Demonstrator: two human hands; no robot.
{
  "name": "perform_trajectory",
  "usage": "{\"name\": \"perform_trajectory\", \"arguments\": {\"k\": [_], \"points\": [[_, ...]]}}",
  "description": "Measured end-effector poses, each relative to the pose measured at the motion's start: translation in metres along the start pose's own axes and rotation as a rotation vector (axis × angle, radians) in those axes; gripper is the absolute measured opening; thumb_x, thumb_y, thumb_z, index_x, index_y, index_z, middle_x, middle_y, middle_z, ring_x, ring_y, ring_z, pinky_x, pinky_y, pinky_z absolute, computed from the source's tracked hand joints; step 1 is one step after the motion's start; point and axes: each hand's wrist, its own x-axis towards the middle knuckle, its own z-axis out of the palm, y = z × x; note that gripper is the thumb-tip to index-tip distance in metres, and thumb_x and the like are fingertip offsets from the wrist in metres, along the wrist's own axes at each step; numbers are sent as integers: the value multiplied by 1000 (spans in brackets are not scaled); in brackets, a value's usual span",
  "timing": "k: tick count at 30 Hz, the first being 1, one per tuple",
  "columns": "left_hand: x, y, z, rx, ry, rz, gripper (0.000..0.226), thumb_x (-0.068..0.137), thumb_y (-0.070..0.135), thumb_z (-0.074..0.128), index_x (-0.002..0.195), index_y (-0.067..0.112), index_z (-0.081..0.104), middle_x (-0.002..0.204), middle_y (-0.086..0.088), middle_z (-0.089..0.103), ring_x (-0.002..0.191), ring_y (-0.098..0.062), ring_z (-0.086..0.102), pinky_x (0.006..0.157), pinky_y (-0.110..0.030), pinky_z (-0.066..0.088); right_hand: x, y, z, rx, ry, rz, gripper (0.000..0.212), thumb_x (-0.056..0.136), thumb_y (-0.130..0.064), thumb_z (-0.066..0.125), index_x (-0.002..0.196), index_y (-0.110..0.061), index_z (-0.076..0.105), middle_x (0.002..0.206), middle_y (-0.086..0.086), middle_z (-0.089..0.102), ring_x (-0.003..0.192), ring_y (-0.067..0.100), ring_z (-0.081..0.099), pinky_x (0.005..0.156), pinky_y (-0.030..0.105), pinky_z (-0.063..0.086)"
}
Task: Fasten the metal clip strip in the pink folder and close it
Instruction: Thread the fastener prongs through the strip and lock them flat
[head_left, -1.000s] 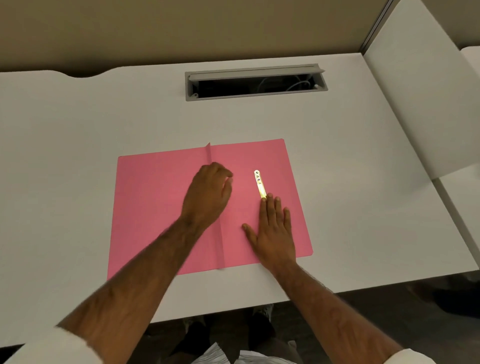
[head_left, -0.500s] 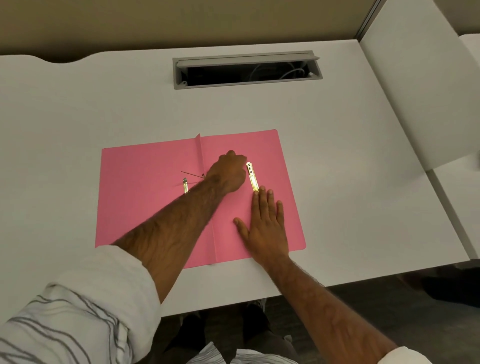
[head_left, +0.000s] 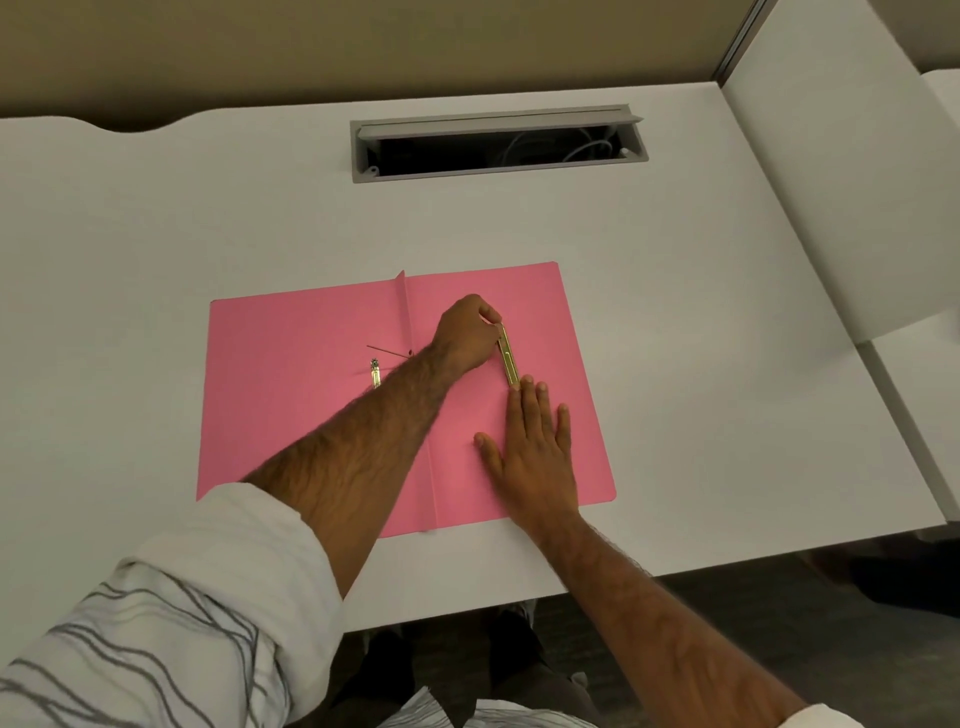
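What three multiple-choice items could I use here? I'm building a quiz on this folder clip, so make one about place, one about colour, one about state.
1. Where does the metal clip strip lie?
A. On the folder's right half
B. On the bare desk
C. In the cable slot

2. What colour is the folder?
A. Blue
B. Pink
C. Green

3. In what state is the folder?
A. Closed flat
B. Standing on edge
C. Lying open

Answers:
1 A: the strip lies right of the centre fold, with the left hand at its far end and the right hand fingertips at its near end.
2 B: both halves are pink.
3 C: both halves lie spread on the desk.
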Motion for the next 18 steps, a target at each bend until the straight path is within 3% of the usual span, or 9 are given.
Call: {"name": "perform_trajectory", "arguments": {"k": [2, 4, 7, 11, 15, 18], "points": [[-4, 1, -3, -76, -1, -43, 14, 93, 3, 60, 106, 7, 61, 109, -15, 70, 79, -21, 68, 63, -34, 55, 0, -8, -6, 117, 55, 46, 67, 102, -47, 30, 155, -7, 20, 163, 12, 21, 152, 25, 14, 123, 48, 3], [-9, 1, -11, -108, -21, -35, 14, 93, 3, 60, 107, 6, 61, 102, -15, 71, 70, -18, 66, 71, -38, 58, 0, -21, -15, 256, 150, 101, 50, 103, -33, 41, 146, -7, 41, 151, 12, 45, 142, 26, 38, 120, 49, 20], [-21, -4, -30, -156, -68, -12, 14, 94, 2, 60, 108, 5, 62, 95, -13, 69, 69, -15, 65, 66, -30, 57, 3, -40, -30, 580, 282, 225, 29, 98, -16, 55, 126, -10, 61, 118, 8, 69, 101, 24, 66, 90, 41, 52], [-44, -19, -65, -245, -59, -4, 15, 94, 5, 63, 109, 5, 64, 95, -15, 71, 73, -17, 67, 66, -27, 59, 13, -62, -43, 976, 145, 468, 25, 93, -8, 60, 116, -14, 66, 88, 0, 73, 71, 15, 70, 57, 17, 53], [-71, -44, -99, -274, 93, -35, 21, 90, 12, 70, 111, 10, 66, 93, -11, 75, 73, -18, 72, 64, -26, 60, 15, -97, -48, 1058, 72, 441, 22, 87, -2, 58, 92, -20, 71, 74, -1, 74, 64, 21, 71, 61, 38, 61], [-94, -65, -113, -262, 195, -93, 23, 86, 18, 75, 107, 12, 69, 88, -7, 76, 69, -19, 74, 60, -27, 60, 14, -126, -41, 1040, 34, 396, 18, 87, -3, 62, 86, -20, 69, 76, 2, 73, 69, 24, 70, 64, 45, 61]]}}
